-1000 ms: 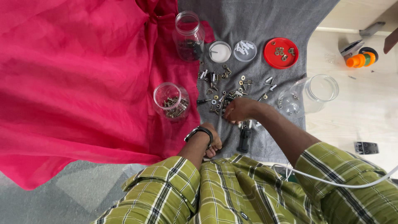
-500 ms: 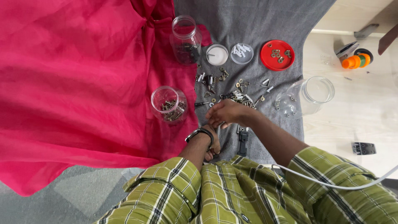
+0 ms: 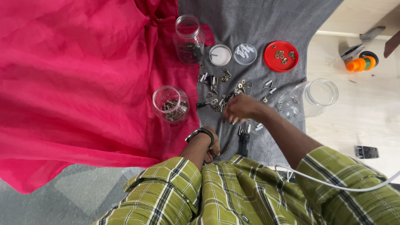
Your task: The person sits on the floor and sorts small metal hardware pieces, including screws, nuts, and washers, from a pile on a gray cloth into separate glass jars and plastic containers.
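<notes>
Head view, looking down at a grey felt-like cloth (image 3: 258, 25) spread beside a large crimson fabric sheet (image 3: 75, 75).

Right hand (image 3: 241, 107): rests knuckles-up on the scattered pile of small metal screws, washers and white plastic plugs (image 3: 221, 89) in the middle of the grey cloth. Fingers are curled down into the pile, tips pointing toward the person's left. Whether they pinch a piece cannot be told; the fingertips are hidden under the hand.

Left hand (image 3: 212, 146): low on the grey cloth, close to the body, wearing a dark wristwatch (image 3: 199, 132). Fingers are curled inward, loosely closed. Whether anything lies inside cannot be told.

Surroundings:
- Clear plastic jar with brass-coloured screws (image 3: 171, 104) stands on the crimson fabric, just left of the pile, mouth open.
- Second clear jar holding dark fasteners (image 3: 189, 38) stands at the far edge of the pile.
- White round lid (image 3: 220, 54), clear round lid with white plugs (image 3: 245, 53) and red round lid with brass washers (image 3: 281, 56) sit in a row beyond the pile.
- Clear empty jar lying on its side (image 3: 310, 98) straddles the right edge of the cloth, well apart from the right hand.
- Black hinge-like metal piece (image 3: 243, 143) lies between the two forearms.
- Orange and green tool (image 3: 363, 62) sits on the pale floor at far right.
</notes>
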